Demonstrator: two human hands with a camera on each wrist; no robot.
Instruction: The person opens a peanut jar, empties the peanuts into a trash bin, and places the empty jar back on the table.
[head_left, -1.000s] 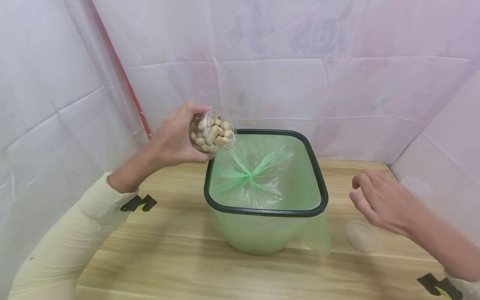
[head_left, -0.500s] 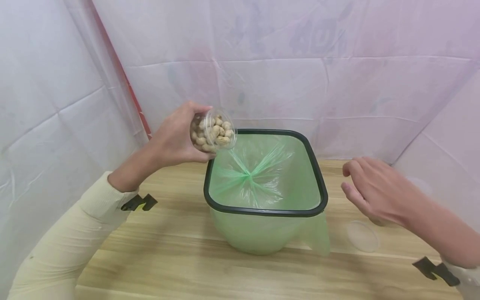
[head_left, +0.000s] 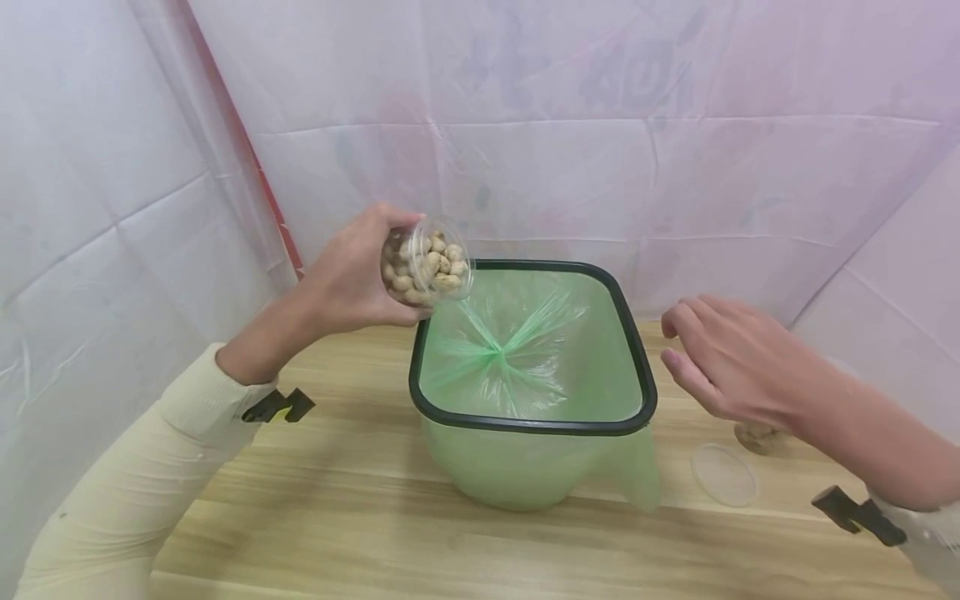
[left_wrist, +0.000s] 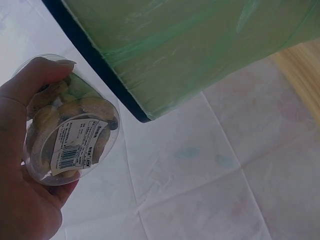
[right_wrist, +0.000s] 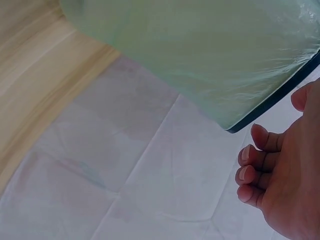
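My left hand [head_left: 352, 279] grips a clear plastic cup of peanuts in their shells [head_left: 426, 262], tilted on its side with its mouth toward the bin's back left corner. In the left wrist view the cup [left_wrist: 70, 125] shows a barcode label on its bottom. The bin [head_left: 637, 358] has a black rim and a green plastic liner [head_left: 517, 350]. My right hand [head_left: 720, 354] hovers to the right of the bin, above the table, with loosely curled fingers [right_wrist: 255, 165] holding nothing. A clear round lid [head_left: 723, 475] lies on the table below that hand.
A wooden table [head_left: 337, 500] carries the bin. One peanut [head_left: 757, 437] lies on the table beside the lid. White sheeting [head_left: 600, 125] hangs close behind and on both sides. Black straps sit on both wrists.
My right hand has risen and moved left toward the bin's right rim, which uncovered the peanut on the table. The left hand and cup have stayed nearly still.
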